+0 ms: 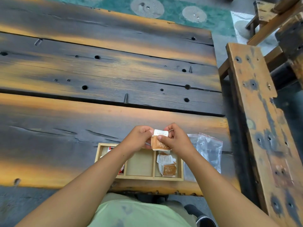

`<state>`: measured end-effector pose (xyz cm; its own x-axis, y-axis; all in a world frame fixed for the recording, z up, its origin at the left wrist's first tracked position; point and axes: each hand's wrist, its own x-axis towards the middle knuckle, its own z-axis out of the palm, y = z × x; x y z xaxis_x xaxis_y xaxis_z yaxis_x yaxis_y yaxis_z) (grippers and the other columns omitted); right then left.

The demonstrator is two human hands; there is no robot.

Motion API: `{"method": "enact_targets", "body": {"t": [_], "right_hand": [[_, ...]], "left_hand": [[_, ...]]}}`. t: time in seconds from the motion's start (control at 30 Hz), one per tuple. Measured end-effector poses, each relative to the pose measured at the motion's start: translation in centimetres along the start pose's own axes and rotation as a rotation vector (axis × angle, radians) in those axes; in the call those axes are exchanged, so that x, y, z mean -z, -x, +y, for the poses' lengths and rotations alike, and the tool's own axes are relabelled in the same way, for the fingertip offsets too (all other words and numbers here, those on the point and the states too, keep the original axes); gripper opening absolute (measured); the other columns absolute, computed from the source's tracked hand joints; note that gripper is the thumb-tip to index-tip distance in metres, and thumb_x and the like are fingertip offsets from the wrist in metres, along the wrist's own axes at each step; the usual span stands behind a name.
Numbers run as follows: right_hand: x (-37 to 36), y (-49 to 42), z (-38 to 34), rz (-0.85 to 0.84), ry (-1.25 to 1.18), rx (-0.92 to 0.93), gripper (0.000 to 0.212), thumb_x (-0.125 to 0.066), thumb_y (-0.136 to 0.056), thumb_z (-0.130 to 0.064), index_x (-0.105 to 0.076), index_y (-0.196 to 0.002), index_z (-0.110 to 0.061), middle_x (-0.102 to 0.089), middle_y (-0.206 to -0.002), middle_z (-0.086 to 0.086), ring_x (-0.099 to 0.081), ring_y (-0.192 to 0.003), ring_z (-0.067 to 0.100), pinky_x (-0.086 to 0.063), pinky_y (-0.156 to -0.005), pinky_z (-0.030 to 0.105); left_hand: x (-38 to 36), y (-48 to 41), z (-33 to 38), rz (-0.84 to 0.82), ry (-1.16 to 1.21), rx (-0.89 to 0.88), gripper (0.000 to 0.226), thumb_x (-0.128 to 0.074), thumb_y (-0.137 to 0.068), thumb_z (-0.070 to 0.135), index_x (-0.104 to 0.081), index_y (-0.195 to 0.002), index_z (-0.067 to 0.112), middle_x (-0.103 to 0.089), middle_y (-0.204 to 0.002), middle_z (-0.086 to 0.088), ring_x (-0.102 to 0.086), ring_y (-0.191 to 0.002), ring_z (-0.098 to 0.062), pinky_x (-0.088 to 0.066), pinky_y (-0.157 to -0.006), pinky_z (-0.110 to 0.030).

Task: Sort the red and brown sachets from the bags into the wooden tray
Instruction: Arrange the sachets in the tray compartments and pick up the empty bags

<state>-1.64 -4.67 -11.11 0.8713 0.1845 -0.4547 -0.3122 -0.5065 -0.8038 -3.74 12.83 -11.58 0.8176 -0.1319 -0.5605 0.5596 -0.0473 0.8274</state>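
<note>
While the fingers (161, 138) of my left hand (139, 139) and right hand (177, 142) pinch 1 brown sachet (159, 143) between them, it hangs above the far rim of the tray (139, 177), roughly over the divider between the middle and right compartments. Both hands are clenched on it. More brown sachets (167, 167) lie in the right compartment. Red sachets (121, 170) show in the left one, partly hidden by my left forearm. Clear bags (208, 149) lie on the tabletop (98, 79) just right of the tray.

Likely faults:
- Released here, the sachet may settle on the divider or in the middle compartment.
- Opposed pulling by 2 hands may tear its paper.
- My left forearm, lying across the left compartment, may drag red sachets out.
- The tray sits near the tabletop's near edge, so a nudge may tip it off.
</note>
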Motion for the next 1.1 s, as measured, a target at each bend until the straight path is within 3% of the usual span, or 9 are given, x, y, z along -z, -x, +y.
{"method": "enact_targets", "body": {"t": [0.17,0.27,0.33,0.47,0.63,0.8,0.93,1.1], "right_hand": [[1.7,0.7,1.6,-0.043,0.175,0.05,0.03,-0.077,-0.082,-0.036,-0.05,-0.077,-0.024,-0.047,-0.066,-0.007,-0.045,-0.052,0.004,-0.034,-0.048,0.016],[2.1,1.5,3.3,-0.075,0.221,0.048,0.033,-0.076,-0.082,-0.038,-0.051,-0.077,-0.017,-0.05,-0.064,-0.005,-0.047,-0.055,0.008,-0.036,-0.054,0.026],[2.0,2.0,4.5,-0.1,0.227,0.026,0.03,-0.076,-0.081,-0.034,-0.053,-0.078,-0.016,-0.052,-0.064,-0.004,-0.049,-0.057,0.012,-0.039,-0.056,0.031],[1.8,2.3,6.3,-0.13,0.191,-0.021,0.016,-0.073,-0.085,-0.022,-0.057,-0.08,-0.025,-0.063,-0.068,0.001,-0.063,-0.061,0.02,-0.059,-0.064,0.044],[1.6,1.9,7.1,-0.074,0.146,-0.069,0.017,-0.07,-0.088,-0.017,-0.056,-0.081,-0.023,-0.063,-0.071,0.005,-0.07,-0.066,0.025,-0.061,-0.069,0.05],[0.8,1.6,7.7,-0.046,0.163,-0.183,0.018,-0.074,-0.084,-0.017,-0.056,-0.086,-0.015,-0.065,-0.068,0.004,-0.071,-0.068,0.025,-0.061,-0.071,0.048],[0.0,1.6,7.9,0.042,0.29,-0.169,0.019,-0.074,-0.085,-0.022,-0.058,-0.087,-0.012,-0.062,-0.07,0.003,-0.065,-0.072,0.026,-0.055,-0.068,0.039],[-0.2,1.6,7.9,0.024,0.438,-0.142,0.021,-0.07,-0.087,-0.028,-0.054,-0.087,-0.016,-0.068,-0.078,0.005,-0.065,-0.072,0.022,-0.056,-0.067,0.039]], "left_hand": [[-2.8,0.7,-0.3,-0.006,-0.009,0.003,0.026,-0.054,-0.1,0.021,-0.068,-0.1,-0.001,-0.07,-0.082,-0.009,-0.068,-0.073,-0.015,-0.056,-0.068,-0.033],[-4.2,0.7,-1.6,0.065,-0.108,-0.009,0.013,-0.064,-0.094,0.013,-0.068,-0.093,0.0,-0.068,-0.085,-0.014,-0.068,-0.074,-0.022,-0.059,-0.068,-0.038],[-5.1,0.8,-2.3,0.109,-0.159,0.0,0.008,-0.065,-0.091,0.007,-0.069,-0.091,0.0,-0.066,-0.082,-0.014,-0.064,-0.07,-0.022,-0.056,-0.062,-0.031],[-6.1,1.0,-3.5,0.185,-0.302,-0.016,0.005,-0.07,-0.088,0.008,-0.074,-0.088,0.006,-0.065,-0.068,0.002,-0.056,-0.056,0.002,-0.043,-0.055,-0.012],[-6.6,0.1,-4.5,0.271,-0.356,-0.021,0.009,-0.071,-0.087,0.012,-0.071,-0.08,0.018,-0.066,-0.067,0.004,-0.059,-0.061,-0.01,-0.049,-0.064,-0.029],[-7.0,-0.8,-5.5,0.282,-0.456,0.038,0.017,-0.072,-0.085,0.01,-0.058,-0.081,0.02,-0.067,-0.07,-0.008,-0.066,-0.066,-0.023,-0.057,-0.07,-0.04],[-7.1,-0.6,-6.3,0.275,-0.439,0.034,0.016,-0.07,-0.088,0.01,-0.057,-0.089,0.019,-0.067,-0.081,-0.013,-0.069,-0.073,-0.028,-0.059,-0.069,-0.041],[-6.4,0.0,-6.9,0.194,-0.464,-0.044,0.013,-0.065,-0.09,0.008,-0.063,-0.092,0.021,-0.068,-0.078,0.002,-0.066,-0.069,-0.012,-0.055,-0.07,-0.029]]}}
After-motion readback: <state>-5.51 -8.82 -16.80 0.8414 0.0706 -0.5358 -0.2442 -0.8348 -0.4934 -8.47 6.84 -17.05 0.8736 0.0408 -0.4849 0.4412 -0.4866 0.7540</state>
